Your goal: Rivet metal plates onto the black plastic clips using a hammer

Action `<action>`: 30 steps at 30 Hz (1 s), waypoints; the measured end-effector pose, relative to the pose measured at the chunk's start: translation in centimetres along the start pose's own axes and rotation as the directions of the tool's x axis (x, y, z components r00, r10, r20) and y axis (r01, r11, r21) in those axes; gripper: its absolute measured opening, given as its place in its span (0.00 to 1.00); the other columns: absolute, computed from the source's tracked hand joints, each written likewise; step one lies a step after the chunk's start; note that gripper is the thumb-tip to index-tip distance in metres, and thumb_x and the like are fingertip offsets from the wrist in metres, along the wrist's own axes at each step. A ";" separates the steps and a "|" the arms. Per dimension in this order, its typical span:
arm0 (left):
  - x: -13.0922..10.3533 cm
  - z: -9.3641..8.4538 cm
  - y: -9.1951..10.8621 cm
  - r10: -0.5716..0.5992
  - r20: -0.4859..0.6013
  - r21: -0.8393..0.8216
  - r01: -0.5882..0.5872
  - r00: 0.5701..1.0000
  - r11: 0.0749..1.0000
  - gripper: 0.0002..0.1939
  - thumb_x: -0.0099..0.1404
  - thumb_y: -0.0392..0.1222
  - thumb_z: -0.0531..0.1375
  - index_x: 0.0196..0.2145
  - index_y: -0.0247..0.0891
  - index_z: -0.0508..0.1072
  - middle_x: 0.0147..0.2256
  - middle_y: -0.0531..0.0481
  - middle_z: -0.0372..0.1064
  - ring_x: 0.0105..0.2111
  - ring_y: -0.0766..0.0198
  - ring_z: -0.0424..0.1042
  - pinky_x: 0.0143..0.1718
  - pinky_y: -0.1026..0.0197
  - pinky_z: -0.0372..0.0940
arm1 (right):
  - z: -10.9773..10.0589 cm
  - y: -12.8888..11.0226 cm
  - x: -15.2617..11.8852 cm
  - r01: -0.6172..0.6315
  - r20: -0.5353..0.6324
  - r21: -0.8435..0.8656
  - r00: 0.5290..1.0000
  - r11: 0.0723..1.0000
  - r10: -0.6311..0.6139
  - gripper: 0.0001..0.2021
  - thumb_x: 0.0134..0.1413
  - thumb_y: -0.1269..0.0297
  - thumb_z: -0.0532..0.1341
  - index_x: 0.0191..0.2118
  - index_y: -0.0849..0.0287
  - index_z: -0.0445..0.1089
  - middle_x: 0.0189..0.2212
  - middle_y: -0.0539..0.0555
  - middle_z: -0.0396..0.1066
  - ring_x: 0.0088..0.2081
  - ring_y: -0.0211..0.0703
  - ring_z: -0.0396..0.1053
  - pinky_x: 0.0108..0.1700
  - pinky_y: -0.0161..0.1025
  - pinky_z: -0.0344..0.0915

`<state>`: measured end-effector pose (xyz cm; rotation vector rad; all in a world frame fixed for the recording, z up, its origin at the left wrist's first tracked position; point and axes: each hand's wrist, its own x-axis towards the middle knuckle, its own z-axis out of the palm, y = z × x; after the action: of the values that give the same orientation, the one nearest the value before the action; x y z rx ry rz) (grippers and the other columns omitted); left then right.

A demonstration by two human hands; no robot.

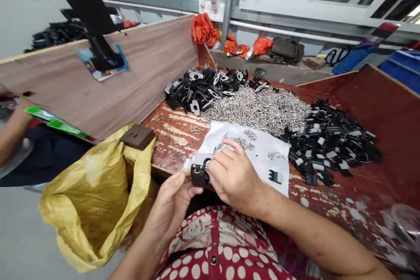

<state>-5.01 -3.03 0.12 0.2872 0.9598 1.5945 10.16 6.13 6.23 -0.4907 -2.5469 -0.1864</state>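
A small black plastic part [198,176] with a metal pin or clip on it is held between my two hands, near the table's front edge. My left hand [177,190] grips its left and lower side with thumb and fingers. From the right, my right hand [231,170] pinches at the part, its fingers curled and covering some of it. Under and beyond the hands lies a white sheet [215,131] with little clusters of metal pieces [243,143]. One loose black part [275,176] rests on the sheet's right side.
Behind the sheet is a heap of shiny metal pieces [262,107], between black-and-grey parts [197,89] and black parts [331,140]. A yellow bag [95,192] hangs open at left, near a brown block [138,136]. Another person's arm [15,133] shows far left.
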 end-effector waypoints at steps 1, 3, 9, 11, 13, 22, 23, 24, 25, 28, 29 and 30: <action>-0.3 0.0 0.0 0.008 -0.007 0.032 -0.008 1.000 0.999 0.18 0.55 0.50 0.73 0.38 0.35 0.80 0.38 0.44 0.77 0.33 0.61 0.74 0.32 0.62 0.73 | -0.4 0.0 -0.3 -0.023 0.001 0.004 1.000 1.000 0.023 0.15 0.66 0.71 0.51 0.29 0.58 0.70 0.27 0.52 0.67 0.33 0.45 0.63 0.62 0.54 0.59; -0.9 0.2 -0.2 0.102 -0.032 0.190 -0.094 0.994 0.977 0.23 0.49 0.45 0.77 0.42 0.37 0.79 0.39 0.46 0.77 0.34 0.60 0.74 0.34 0.63 0.72 | -0.5 -0.3 -0.8 -0.057 -0.004 -0.002 0.998 0.998 0.057 0.15 0.66 0.71 0.52 0.29 0.58 0.70 0.26 0.52 0.68 0.33 0.44 0.64 0.63 0.55 0.56; -2.1 -1.7 0.6 0.361 -0.076 0.729 -0.195 0.929 0.656 0.32 0.50 0.46 0.75 0.54 0.42 0.78 0.35 0.48 0.76 0.28 0.60 0.69 0.25 0.65 0.62 | -0.6 1.6 -6.0 -0.279 0.236 0.161 0.942 0.947 0.238 0.04 0.65 0.67 0.61 0.45 0.58 0.71 0.36 0.52 0.74 0.39 0.44 0.69 0.52 0.47 0.62; -2.1 -3.0 1.1 0.224 -0.097 0.701 -0.094 0.970 0.707 0.28 0.58 0.55 0.69 0.54 0.41 0.78 0.32 0.48 0.75 0.28 0.58 0.69 0.23 0.65 0.61 | -0.9 3.1 -9.3 -0.392 0.300 -0.048 0.872 0.919 0.387 0.08 0.62 0.63 0.65 0.44 0.59 0.70 0.36 0.56 0.73 0.39 0.50 0.69 0.43 0.46 0.62; -1.9 -3.7 0.8 0.089 -0.062 0.703 -0.020 0.994 0.711 0.27 0.64 0.59 0.62 0.54 0.41 0.78 0.28 0.50 0.73 0.26 0.59 0.69 0.23 0.65 0.62 | -1.1 4.0 -12.2 -0.401 0.341 -0.249 0.816 0.882 0.467 0.11 0.58 0.60 0.69 0.38 0.59 0.68 0.34 0.58 0.71 0.37 0.54 0.68 0.39 0.47 0.61; 0.1 -3.5 -4.9 -0.030 0.457 0.889 -0.456 0.889 0.043 0.27 0.72 0.49 0.53 0.65 0.42 0.69 0.50 0.41 0.80 0.48 0.51 0.79 0.54 0.53 0.70 | -0.4 3.1 -14.4 -0.587 0.543 -0.165 0.617 0.793 0.570 0.03 0.65 0.67 0.58 0.42 0.59 0.62 0.27 0.50 0.70 0.27 0.43 0.68 0.29 0.37 0.52; 0.1 -3.6 -4.9 -0.041 0.455 0.890 -0.454 0.890 0.029 0.27 0.72 0.50 0.52 0.65 0.42 0.68 0.49 0.41 0.80 0.48 0.52 0.79 0.54 0.53 0.70 | -0.3 3.3 -14.5 -0.613 0.554 -0.156 0.595 0.774 0.583 0.05 0.66 0.67 0.56 0.46 0.59 0.63 0.26 0.50 0.70 0.25 0.43 0.68 0.28 0.37 0.52; 0.1 -3.7 -4.7 -0.050 0.449 0.893 -0.447 0.892 0.046 0.26 0.73 0.50 0.52 0.65 0.43 0.68 0.51 0.42 0.79 0.49 0.52 0.78 0.55 0.53 0.70 | -0.3 3.6 -14.6 -0.632 0.553 -0.138 0.590 0.763 0.589 0.09 0.67 0.67 0.55 0.50 0.59 0.62 0.26 0.50 0.72 0.25 0.44 0.70 0.28 0.37 0.52; 0.1 -3.8 -4.5 -0.051 0.437 0.897 -0.432 0.898 0.090 0.26 0.73 0.50 0.52 0.64 0.43 0.69 0.53 0.43 0.78 0.52 0.52 0.77 0.56 0.54 0.68 | -0.3 3.8 -14.8 -0.642 0.540 -0.112 0.601 0.758 0.589 0.13 0.68 0.67 0.54 0.55 0.59 0.61 0.27 0.51 0.74 0.26 0.45 0.72 0.29 0.36 0.54; 0.0 -3.4 -3.9 0.023 0.317 0.906 -0.310 0.948 0.287 0.24 0.73 0.53 0.52 0.60 0.42 0.72 0.52 0.44 0.78 0.52 0.54 0.76 0.53 0.57 0.68 | -0.6 3.9 -15.9 -0.642 0.491 -0.027 0.659 0.766 0.569 0.21 0.69 0.66 0.51 0.64 0.54 0.58 0.36 0.54 0.79 0.32 0.47 0.77 0.31 0.37 0.61; 0.0 -3.1 -3.8 0.057 0.257 0.901 -0.260 0.965 0.346 0.24 0.73 0.54 0.52 0.59 0.41 0.73 0.45 0.45 0.80 0.46 0.55 0.77 0.48 0.58 0.70 | -0.7 3.8 -16.2 -0.643 0.482 -0.010 0.668 0.766 0.567 0.22 0.69 0.66 0.51 0.65 0.52 0.58 0.39 0.55 0.79 0.34 0.48 0.78 0.32 0.37 0.64; 0.1 -2.8 -3.9 0.085 0.203 0.893 -0.220 0.975 0.393 0.24 0.73 0.54 0.52 0.58 0.40 0.73 0.38 0.47 0.80 0.40 0.56 0.77 0.42 0.59 0.70 | -0.9 3.7 -16.6 -0.645 0.474 -0.003 0.672 0.764 0.569 0.22 0.69 0.66 0.51 0.66 0.51 0.58 0.41 0.55 0.80 0.35 0.48 0.78 0.33 0.38 0.66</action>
<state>-4.08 -4.26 -4.45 1.2801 1.6984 0.9989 25.10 4.23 -1.71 -1.4304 -2.6147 0.4407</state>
